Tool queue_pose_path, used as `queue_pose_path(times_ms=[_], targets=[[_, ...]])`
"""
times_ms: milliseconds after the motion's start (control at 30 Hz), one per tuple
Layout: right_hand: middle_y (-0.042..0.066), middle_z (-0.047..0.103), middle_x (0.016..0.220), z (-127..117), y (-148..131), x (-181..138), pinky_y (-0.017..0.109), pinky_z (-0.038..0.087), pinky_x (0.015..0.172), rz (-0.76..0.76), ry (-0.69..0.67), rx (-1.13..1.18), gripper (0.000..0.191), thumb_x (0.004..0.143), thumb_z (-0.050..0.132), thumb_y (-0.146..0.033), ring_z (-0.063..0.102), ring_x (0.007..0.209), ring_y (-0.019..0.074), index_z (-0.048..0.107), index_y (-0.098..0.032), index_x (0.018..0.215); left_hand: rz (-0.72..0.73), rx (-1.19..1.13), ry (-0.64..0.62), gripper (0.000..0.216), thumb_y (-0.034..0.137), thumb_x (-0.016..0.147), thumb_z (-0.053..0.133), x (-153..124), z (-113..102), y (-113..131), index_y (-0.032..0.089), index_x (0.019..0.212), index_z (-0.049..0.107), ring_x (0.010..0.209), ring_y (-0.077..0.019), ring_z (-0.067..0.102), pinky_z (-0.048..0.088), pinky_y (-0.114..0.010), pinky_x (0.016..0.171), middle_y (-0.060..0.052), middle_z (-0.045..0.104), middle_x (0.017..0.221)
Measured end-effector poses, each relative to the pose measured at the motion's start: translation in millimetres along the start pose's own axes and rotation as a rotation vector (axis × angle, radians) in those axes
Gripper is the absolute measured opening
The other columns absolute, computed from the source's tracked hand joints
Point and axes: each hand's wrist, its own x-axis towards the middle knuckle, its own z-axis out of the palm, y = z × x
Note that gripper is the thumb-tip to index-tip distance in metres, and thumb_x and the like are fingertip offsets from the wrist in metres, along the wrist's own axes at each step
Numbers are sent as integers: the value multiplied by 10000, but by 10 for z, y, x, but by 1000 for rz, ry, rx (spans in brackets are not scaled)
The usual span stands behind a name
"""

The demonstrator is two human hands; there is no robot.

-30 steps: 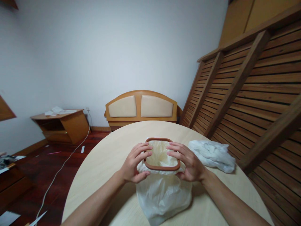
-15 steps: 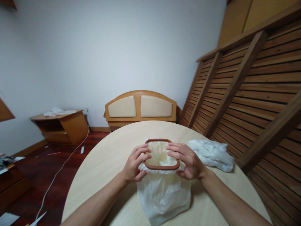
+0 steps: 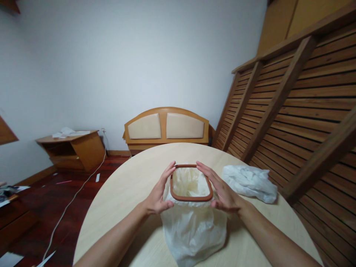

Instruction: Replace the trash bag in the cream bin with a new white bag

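At far left, a low orange-brown wooden side cabinet point(image 3: 73, 148) is seen against the white wall, with a white cable point(image 3: 73, 198) trailing over the dark red floor. The near field is filled by a round pale wooden table point(image 3: 125, 193).

The left hand point(image 3: 158, 193) is laid flat, fingers extended and pressed together, against the left side of a small bin whose mouth is marked by a rounded-square brown plastic rim ring point(image 3: 191, 182). The bin stands near the middle of the table, just in front of the person. A thin translucent white plastic liner bag point(image 3: 193, 230) is tucked into the mouth and draped over the bin's outside, where it hangs loose and wrinkled down to the table.

The right hand point(image 3: 222, 191) mirrors the left: open, fingers straight and together, palm set against the right side of the ring. Nothing is pinched by either hand; the bin is cupped between the two palms.

For a good seating, it is judged that even pressure from both sides should be applied, so that the ring sits level and the film is trapped without tearing.

To the right, a crumpled white plastic bag point(image 3: 250, 180) lies on the table, apart from the bin. A padded wooden headboard point(image 3: 167, 128) and slatted wooden bed frames point(image 3: 300, 104) are leaned against the walls.
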Motion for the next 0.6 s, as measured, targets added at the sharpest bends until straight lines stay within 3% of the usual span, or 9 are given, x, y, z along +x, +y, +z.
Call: queue_pose_path(times_ms=[67,233,600], targets=[[194,250,1639,26,41,-18,536,299,1200,-2,-19,6,1045,805,407,-878,276,1502,354,230,-209,1588,-33,-24,-46,963,773,813,561,-19,8,-55,268,1567,241,1538,-413,115,155,-633,1214,-175,104,1673],[216,281,1615,50,88,-33,529,323,1190,-12,-22,-21,1052,775,567,-823,304,1488,361,257,-200,1565,-43,-23,-16,865,731,803,620,-34,47,-98,287,1490,340,1521,-396,187,201,-627,1197,-181,201,1634],[222,401,1545,9,22,10,514,382,1149,-36,7,-58,927,794,579,-789,394,1436,358,382,-198,1480,-30,-120,6,869,822,789,526,-19,87,-50,282,1454,381,1521,-415,150,170,-635,1198,-159,138,1648]])
